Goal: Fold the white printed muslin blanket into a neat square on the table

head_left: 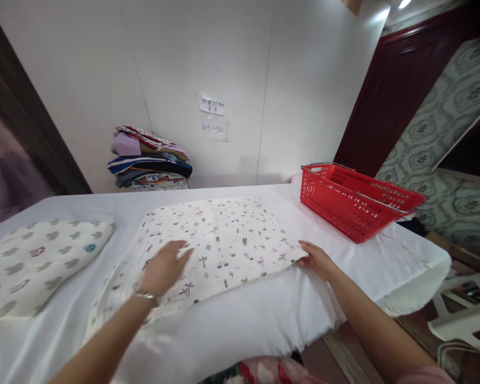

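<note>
Head view: my right hand [317,260] pinches one printed cloth [220,240], mid-frame, at its lower-right corner, apparently to steady it; my left hand [163,271], loose and empty, over its left part. Red basket [340,205], upper right, apart, presumably for room.

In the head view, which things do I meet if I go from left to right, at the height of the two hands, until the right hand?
Grey-patterned cloth, white table cover, small-print cloth, left hand over it, right hand at its corner.
</note>
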`<action>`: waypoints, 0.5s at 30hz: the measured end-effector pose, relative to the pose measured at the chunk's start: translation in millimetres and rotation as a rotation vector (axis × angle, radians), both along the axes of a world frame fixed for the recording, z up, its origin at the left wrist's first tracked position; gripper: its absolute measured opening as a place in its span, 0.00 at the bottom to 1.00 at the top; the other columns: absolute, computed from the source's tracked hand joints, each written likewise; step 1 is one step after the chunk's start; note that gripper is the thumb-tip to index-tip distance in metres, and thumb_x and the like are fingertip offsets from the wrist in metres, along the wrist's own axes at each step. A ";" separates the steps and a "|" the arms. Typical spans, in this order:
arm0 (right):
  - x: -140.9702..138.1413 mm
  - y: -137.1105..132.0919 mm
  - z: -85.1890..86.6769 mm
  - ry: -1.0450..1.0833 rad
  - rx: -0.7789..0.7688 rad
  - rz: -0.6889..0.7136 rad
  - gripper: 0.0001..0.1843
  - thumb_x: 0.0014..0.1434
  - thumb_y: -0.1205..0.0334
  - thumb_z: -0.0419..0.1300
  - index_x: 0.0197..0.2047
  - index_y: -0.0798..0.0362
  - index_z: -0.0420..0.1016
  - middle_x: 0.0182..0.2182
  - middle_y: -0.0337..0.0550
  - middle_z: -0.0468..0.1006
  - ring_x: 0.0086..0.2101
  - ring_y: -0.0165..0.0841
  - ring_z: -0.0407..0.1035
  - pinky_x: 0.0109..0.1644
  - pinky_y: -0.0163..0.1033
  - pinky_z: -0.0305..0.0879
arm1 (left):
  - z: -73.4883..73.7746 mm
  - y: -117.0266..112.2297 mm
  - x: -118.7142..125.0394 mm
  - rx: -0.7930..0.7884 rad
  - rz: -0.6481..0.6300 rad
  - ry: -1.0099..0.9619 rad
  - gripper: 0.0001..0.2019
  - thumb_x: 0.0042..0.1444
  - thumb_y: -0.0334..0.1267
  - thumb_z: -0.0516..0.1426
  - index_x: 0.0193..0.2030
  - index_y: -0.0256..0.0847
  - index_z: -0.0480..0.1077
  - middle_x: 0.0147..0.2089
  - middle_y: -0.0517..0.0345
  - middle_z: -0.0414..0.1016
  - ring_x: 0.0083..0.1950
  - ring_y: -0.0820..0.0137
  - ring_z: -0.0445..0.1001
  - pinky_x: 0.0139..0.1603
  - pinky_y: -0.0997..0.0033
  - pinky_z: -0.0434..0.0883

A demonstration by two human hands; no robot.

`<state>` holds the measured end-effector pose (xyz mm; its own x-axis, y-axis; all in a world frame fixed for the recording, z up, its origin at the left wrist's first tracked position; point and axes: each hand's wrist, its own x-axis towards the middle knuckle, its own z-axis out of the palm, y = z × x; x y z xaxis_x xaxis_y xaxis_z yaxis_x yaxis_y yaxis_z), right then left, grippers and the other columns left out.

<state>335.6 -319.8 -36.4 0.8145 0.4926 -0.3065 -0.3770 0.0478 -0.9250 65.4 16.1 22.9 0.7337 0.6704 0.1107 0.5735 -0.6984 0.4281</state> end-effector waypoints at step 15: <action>-15.1 18.5 -10.8 -0.106 0.077 -0.115 0.25 0.58 0.43 0.48 0.51 0.52 0.62 0.25 0.39 0.72 0.22 0.30 0.66 0.25 0.35 0.63 | -44.1 -201.1 188.6 -0.098 -0.633 -0.104 0.12 0.56 0.44 0.50 0.44 0.41 0.65 0.45 0.54 0.70 0.44 0.67 0.70 0.42 0.69 0.65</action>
